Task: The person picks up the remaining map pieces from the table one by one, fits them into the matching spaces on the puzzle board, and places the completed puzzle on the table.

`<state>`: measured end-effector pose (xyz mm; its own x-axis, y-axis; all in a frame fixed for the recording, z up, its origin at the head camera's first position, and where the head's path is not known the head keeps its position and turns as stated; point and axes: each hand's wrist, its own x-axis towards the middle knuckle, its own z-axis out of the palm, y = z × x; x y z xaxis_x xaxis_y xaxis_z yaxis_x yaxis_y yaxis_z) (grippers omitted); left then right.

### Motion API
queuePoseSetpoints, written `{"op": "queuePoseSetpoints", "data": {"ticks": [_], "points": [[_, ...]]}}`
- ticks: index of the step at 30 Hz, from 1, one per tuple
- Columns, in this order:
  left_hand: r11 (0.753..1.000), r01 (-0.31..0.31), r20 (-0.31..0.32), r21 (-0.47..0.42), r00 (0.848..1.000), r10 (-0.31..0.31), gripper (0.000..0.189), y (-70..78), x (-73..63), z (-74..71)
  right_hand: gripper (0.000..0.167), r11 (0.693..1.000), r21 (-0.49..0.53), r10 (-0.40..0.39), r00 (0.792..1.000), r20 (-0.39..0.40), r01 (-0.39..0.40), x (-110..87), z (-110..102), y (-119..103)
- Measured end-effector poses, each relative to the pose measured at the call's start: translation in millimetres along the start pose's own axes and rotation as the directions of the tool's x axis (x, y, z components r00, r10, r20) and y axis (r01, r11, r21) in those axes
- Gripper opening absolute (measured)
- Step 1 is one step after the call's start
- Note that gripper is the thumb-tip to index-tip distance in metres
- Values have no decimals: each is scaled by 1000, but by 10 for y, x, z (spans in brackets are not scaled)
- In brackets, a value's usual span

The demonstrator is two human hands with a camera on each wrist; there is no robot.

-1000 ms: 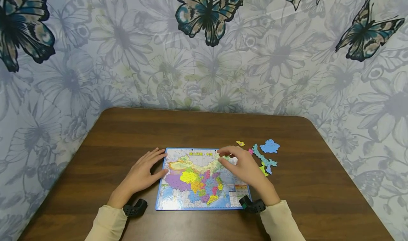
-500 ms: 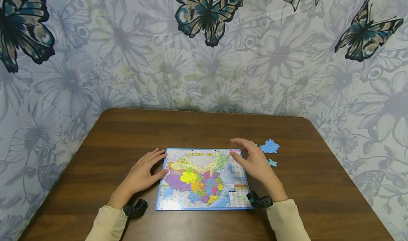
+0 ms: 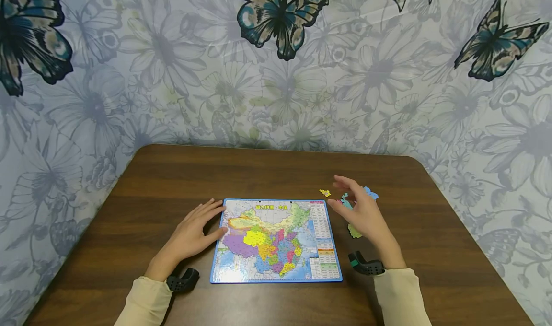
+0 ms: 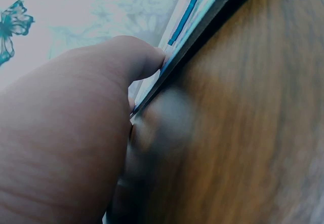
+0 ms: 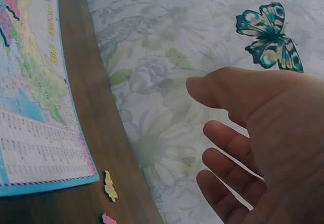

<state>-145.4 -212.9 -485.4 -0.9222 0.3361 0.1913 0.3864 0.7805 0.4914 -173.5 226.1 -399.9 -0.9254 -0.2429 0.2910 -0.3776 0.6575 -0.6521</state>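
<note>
A map puzzle board (image 3: 233,271) with a blue rim lies flat on the table. My left hand (image 3: 189,235) rests at its left side, fingers spread and the thumb touching the edge; the left wrist view shows the thumb (image 4: 144,62) on the rim. Past the board's right edge, my right hand (image 3: 364,215) hovers over loose puzzle pieces, its fingers slightly bent and holding nothing. Partly hidden under it are a teal piece (image 3: 346,203), a yellow-green piece (image 3: 355,231) and a blue piece (image 3: 371,192). A small yellow piece (image 3: 325,193) lies left of the fingertips.
In the right wrist view a pink piece (image 5: 108,218) shows beside the yellow one near the board's corner. The brown wooden table (image 3: 258,172) backs onto a wall (image 3: 181,100) patterned with flowers and butterflies.
My right hand has moved right, from above the board's upper right corner to over the loose pieces. The left hand and the board have stayed in place.
</note>
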Motion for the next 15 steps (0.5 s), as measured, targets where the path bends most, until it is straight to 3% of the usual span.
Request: {"op": "queuePoseSetpoints", "data": {"ticks": [15], "points": [[1000,11,22,-1,1000,-11,66,2,3,-2,57,998,-38,56,995,-81,-59,-59,-234,110]]}}
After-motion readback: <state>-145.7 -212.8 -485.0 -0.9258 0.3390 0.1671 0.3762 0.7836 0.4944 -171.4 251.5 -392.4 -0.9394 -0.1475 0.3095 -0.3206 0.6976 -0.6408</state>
